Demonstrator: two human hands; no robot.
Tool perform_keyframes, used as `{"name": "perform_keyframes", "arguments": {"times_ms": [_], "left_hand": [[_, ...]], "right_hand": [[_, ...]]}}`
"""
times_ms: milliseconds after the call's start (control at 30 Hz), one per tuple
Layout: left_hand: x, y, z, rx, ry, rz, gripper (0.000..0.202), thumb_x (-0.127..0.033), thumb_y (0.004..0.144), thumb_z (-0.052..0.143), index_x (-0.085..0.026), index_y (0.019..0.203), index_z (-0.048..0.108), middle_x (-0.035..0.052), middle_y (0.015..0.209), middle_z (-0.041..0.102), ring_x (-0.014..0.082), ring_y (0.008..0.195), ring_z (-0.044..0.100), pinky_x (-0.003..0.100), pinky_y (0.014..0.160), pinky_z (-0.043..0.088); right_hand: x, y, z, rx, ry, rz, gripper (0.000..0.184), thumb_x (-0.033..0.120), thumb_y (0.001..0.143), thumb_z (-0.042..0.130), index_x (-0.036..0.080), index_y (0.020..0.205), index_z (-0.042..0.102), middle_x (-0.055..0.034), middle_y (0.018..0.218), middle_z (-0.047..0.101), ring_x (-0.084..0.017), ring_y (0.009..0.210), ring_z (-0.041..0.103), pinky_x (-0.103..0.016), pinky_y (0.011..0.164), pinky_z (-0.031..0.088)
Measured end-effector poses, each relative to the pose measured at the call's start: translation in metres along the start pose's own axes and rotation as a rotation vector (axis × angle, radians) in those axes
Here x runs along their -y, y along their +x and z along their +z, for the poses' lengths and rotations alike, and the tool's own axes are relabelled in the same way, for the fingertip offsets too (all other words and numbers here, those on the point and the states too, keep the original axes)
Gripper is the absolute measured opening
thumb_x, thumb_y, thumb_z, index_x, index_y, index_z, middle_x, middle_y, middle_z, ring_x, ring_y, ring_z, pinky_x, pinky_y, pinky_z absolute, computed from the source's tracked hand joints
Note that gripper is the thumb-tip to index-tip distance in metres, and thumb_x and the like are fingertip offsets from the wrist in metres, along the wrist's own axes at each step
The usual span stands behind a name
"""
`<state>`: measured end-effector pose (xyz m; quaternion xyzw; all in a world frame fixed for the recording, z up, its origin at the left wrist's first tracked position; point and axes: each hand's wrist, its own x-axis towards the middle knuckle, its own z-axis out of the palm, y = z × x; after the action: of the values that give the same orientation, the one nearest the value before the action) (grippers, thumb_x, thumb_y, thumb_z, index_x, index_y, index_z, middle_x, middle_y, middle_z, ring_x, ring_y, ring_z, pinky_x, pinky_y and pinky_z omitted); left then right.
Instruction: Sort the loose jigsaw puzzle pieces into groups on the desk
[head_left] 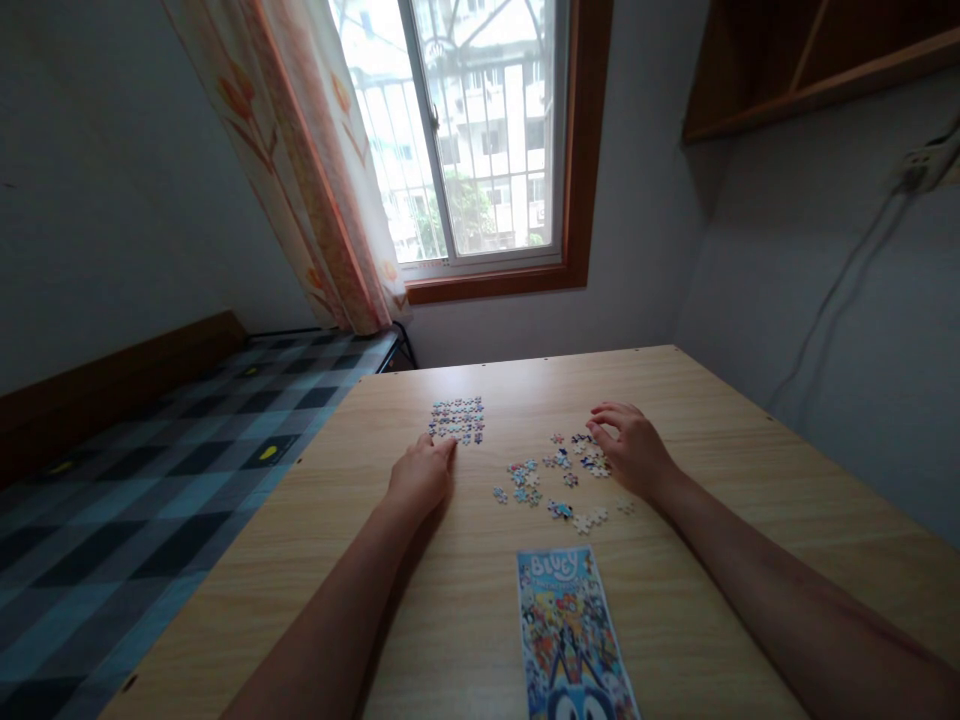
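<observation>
Loose pieces (523,469) lie scattered mid-desk (457,600), between the block (457,420) of pieces in rows and the right hand (630,447). That hand's fingers curl at the pile's far edge; whether its grip is closed on a piece I cannot tell. The left hand (421,474) is at the block's near edge, its grip likewise unclear. A leaflet (574,640) lies between the forearms, nearer than the pile. Around the desk are a checked bed (217,470) on the left, a curtain (300,160), a window (487,150) ahead, and a shelf (840,75) and cord (834,280) on the right.
</observation>
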<state>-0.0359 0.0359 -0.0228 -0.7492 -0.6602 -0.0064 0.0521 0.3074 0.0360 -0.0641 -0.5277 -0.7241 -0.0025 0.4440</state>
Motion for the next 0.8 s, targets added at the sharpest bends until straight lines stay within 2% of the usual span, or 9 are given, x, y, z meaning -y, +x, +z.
{"name": "perform_keyframes", "arguments": {"times_ms": [200,533,800], "left_hand": [[-0.001,0.000,-0.002,0.019,-0.019,-0.015,0.044,-0.026,0.095,0.034,-0.031,0.130,0.059,0.0116,0.108,0.059,0.0223,0.093,0.060,0.031,0.078,0.046],[0.000,0.001,0.000,-0.002,-0.035,-0.017,0.043,-0.035,0.098,0.031,-0.033,0.131,0.058,0.0104,0.107,0.059,0.0208,0.088,0.060,0.031,0.077,0.046],[0.001,0.002,0.001,0.006,-0.015,-0.014,0.043,-0.034,0.096,0.032,-0.033,0.129,0.061,0.0121,0.108,0.059,0.0223,0.087,0.061,0.033,0.076,0.047]], "right_hand": [[-0.001,0.001,0.000,-0.011,0.008,0.030,0.021,0.031,0.087,0.055,0.018,0.084,0.072,-0.0076,0.100,0.070,-0.022,0.105,0.059,-0.039,0.099,0.041],[-0.009,0.002,0.002,-0.055,0.021,0.114,0.024,0.033,0.086,0.053,0.019,0.078,0.071,-0.0074,0.096,0.070,-0.021,0.096,0.062,-0.037,0.093,0.044],[-0.018,0.002,0.004,-0.063,0.051,0.201,0.025,0.036,0.084,0.053,0.019,0.079,0.071,-0.0077,0.094,0.071,-0.022,0.092,0.064,-0.036,0.090,0.047]]}}
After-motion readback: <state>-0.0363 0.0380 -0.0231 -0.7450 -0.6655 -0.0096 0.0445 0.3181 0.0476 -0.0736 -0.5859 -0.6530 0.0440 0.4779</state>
